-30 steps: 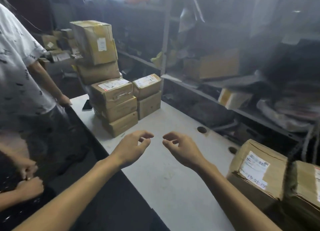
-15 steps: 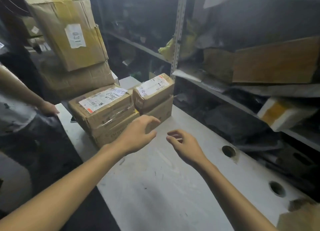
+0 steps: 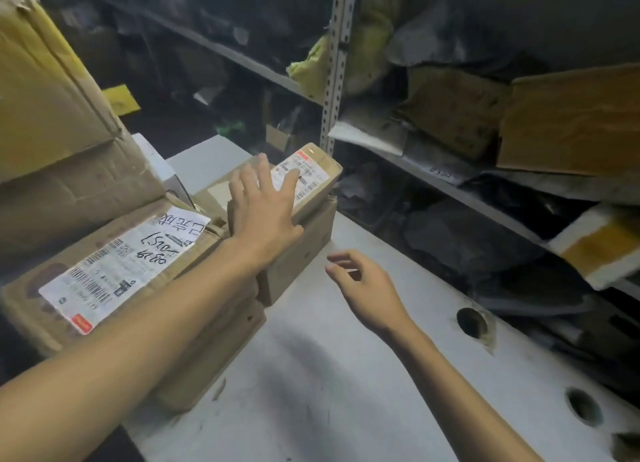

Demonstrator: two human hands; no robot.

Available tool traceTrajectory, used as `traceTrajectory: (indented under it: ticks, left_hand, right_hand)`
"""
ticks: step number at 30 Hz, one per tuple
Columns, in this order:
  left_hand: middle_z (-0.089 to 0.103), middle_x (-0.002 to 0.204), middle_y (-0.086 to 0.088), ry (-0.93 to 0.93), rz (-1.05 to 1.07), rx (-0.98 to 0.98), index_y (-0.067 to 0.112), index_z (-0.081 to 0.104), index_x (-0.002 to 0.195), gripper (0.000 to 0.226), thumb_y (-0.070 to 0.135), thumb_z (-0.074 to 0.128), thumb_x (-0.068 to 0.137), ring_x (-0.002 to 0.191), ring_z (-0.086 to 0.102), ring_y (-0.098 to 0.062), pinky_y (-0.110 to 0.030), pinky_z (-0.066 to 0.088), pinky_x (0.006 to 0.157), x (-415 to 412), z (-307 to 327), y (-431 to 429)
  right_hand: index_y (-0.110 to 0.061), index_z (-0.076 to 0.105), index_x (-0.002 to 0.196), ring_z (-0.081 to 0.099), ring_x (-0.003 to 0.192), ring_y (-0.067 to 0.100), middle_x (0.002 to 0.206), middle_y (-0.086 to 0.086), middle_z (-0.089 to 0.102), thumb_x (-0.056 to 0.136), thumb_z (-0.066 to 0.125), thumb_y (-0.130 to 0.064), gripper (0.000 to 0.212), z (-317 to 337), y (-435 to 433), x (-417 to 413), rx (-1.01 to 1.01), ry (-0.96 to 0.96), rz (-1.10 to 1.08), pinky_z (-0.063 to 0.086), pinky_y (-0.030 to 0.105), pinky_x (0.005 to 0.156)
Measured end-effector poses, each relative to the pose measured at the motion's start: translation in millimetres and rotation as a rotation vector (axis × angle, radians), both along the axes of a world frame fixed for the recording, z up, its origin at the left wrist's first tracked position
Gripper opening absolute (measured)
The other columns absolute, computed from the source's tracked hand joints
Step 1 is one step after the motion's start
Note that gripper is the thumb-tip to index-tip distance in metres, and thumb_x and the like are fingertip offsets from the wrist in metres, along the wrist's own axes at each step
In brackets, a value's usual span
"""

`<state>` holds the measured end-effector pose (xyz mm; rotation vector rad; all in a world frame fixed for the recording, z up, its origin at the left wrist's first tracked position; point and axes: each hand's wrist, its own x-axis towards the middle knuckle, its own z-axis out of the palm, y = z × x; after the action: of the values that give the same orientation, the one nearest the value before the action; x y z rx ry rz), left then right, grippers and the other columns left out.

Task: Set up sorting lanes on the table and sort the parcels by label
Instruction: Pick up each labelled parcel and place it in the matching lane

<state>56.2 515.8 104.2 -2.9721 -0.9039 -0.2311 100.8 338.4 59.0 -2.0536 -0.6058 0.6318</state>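
Observation:
A small brown parcel [image 3: 317, 171] with a white label lies on top of a second box [image 3: 298, 250] on the grey table [image 3: 346, 375]. My left hand [image 3: 266, 209] rests flat on its top, fingers spread over the label, not closed around it. To the left stands a stack of parcels; its top one [image 3: 114, 264] bears a large label with handwriting. My forearm crosses over it. My right hand [image 3: 363, 285] hovers above the table to the right of the boxes, fingers loosely curled and empty.
A big taped carton [image 3: 45, 81] towers at the upper left on another box. Metal shelving [image 3: 337, 63] packed with cartons and bags runs along the table's far side. Round holes [image 3: 471, 323] pierce the tabletop on the right.
The view has moved closer to the stacks. My left hand has gone forward from above the table onto the small parcel's top. My right hand has followed toward the boxes.

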Motion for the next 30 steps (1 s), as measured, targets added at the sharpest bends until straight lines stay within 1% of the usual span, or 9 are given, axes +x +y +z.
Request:
traceTrajectory:
  ticks: [3, 7, 10, 14, 18, 21, 23, 26, 30]
  left_hand:
    - [0.018, 0.154, -0.024, 0.102, 0.026, -0.005, 0.026, 0.004, 0.153, 0.099, 0.045, 0.069, 0.081, 0.138, 0.024, -0.040, -0.053, 0.019, 0.112, 10, -5, 6]
    - [0.032, 0.142, -0.021, 0.041, 0.022, -0.097, 0.027, 0.001, 0.153, 0.103, 0.037, 0.072, 0.079, 0.127, 0.034, -0.036, -0.048, 0.034, 0.098, 12, -5, 15]
    - [0.034, 0.139, -0.020, -0.006, 0.006, -0.101, 0.031, -0.001, 0.153, 0.104, 0.036, 0.072, 0.079, 0.125, 0.035, -0.035, -0.049, 0.036, 0.094, 9, -4, 11]
    - [0.035, 0.136, -0.019, -0.051, -0.017, -0.091, 0.033, -0.004, 0.154, 0.104, 0.032, 0.069, 0.080, 0.122, 0.036, -0.034, -0.046, 0.035, 0.090, 2, -1, 2]
    - [0.037, 0.134, -0.019, -0.121, -0.054, -0.069, 0.029, 0.005, 0.155, 0.098, 0.030, 0.067, 0.080, 0.120, 0.036, -0.034, -0.045, 0.032, 0.090, -6, 5, -17]
    - [0.039, 0.128, -0.018, -0.177, -0.094, -0.013, 0.027, 0.009, 0.156, 0.096, 0.030, 0.066, 0.078, 0.111, 0.039, -0.033, -0.044, 0.033, 0.087, -10, 16, -34]
    - [0.041, 0.125, -0.018, -0.216, -0.128, -0.027, 0.026, 0.010, 0.155, 0.097, 0.033, 0.066, 0.076, 0.109, 0.040, -0.033, -0.044, 0.034, 0.087, -11, 26, -48]
    - [0.040, 0.122, -0.013, -0.282, -0.169, -0.179, 0.029, 0.007, 0.155, 0.102, 0.045, 0.061, 0.070, 0.110, 0.039, -0.030, -0.045, 0.036, 0.090, -16, 45, -83]
    - [0.040, 0.116, -0.004, -0.340, -0.225, -0.500, 0.036, 0.017, 0.144, 0.094, 0.043, 0.061, 0.062, 0.107, 0.038, -0.021, -0.045, 0.043, 0.094, -32, 56, -154]
  right_hand:
    - [-0.027, 0.064, 0.121, 0.058, 0.094, -0.006, 0.105, -0.020, 0.059, 0.100, 0.056, -0.039, 0.025, -3, 4, 5, 0.011, 0.029, -0.008, 0.044, 0.009, 0.071]
    - [-0.030, 0.063, 0.118, 0.058, 0.094, -0.005, 0.104, -0.024, 0.058, 0.100, 0.056, -0.040, 0.022, -5, 1, 5, 0.018, 0.046, -0.010, 0.043, 0.008, 0.071]
    - [-0.031, 0.062, 0.119, 0.057, 0.093, -0.005, 0.102, -0.029, 0.055, 0.100, 0.055, -0.041, 0.023, -1, -6, 8, 0.025, 0.045, -0.016, 0.042, 0.008, 0.071]
    - [-0.031, 0.062, 0.119, 0.057, 0.097, -0.004, 0.108, -0.020, 0.058, 0.100, 0.055, -0.041, 0.023, 9, -26, 13, 0.039, 0.036, -0.029, 0.043, 0.010, 0.073]
    - [-0.036, 0.057, 0.119, 0.060, 0.095, -0.001, 0.111, -0.017, 0.058, 0.099, 0.055, -0.044, 0.021, 12, -43, 13, 0.053, 0.052, -0.053, 0.045, 0.010, 0.069]
    - [-0.034, 0.050, 0.132, 0.058, 0.094, 0.000, 0.118, -0.013, 0.055, 0.097, 0.056, -0.048, 0.038, 19, -54, 7, 0.065, 0.076, -0.058, 0.046, 0.012, 0.068]
    - [-0.034, 0.040, 0.142, 0.061, 0.104, 0.009, 0.132, -0.007, 0.055, 0.095, 0.058, -0.053, 0.054, 23, -62, 2, 0.122, 0.117, -0.107, 0.053, 0.022, 0.079]
    - [-0.042, 0.015, 0.154, 0.055, 0.125, 0.026, 0.147, -0.004, 0.043, 0.090, 0.059, -0.061, 0.080, 32, -75, -2, 0.277, 0.286, -0.199, 0.048, 0.046, 0.105]
    - [-0.050, -0.007, 0.154, 0.053, 0.129, 0.026, 0.151, -0.010, 0.037, 0.068, 0.070, -0.078, 0.119, 38, -97, -16, 0.466, 0.444, -0.272, 0.045, 0.049, 0.105]
